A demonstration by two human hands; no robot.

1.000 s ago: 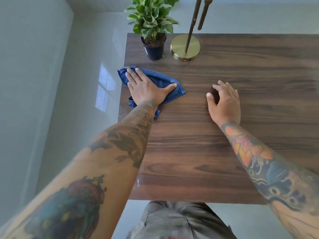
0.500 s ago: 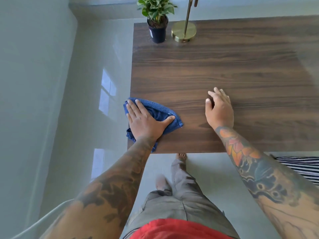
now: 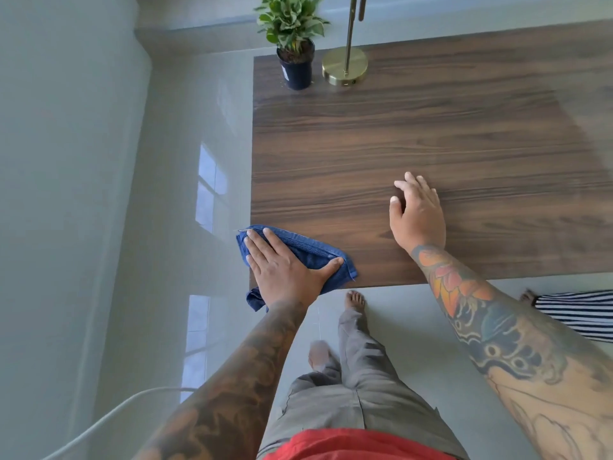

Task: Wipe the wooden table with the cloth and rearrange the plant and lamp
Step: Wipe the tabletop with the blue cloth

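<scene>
My left hand lies flat, fingers straight, on a folded blue cloth at the near left corner of the dark wooden table. Part of the cloth hangs over the table's edge. My right hand rests on the tabletop to the right of the cloth, fingers loosely bent, holding nothing. A green plant in a dark pot stands at the far left corner. Beside it on the right stands a brass lamp with a round base and thin stem.
A glossy grey floor surrounds the table, with a wall on the left. A white cable runs across the floor at the lower left. A striped fabric lies by the table's near right side. My legs stand close to the near edge.
My left hand has drawn the cloth from near the plant back to the near left corner. The view has pulled back from the table. My right hand stayed on the tabletop.
</scene>
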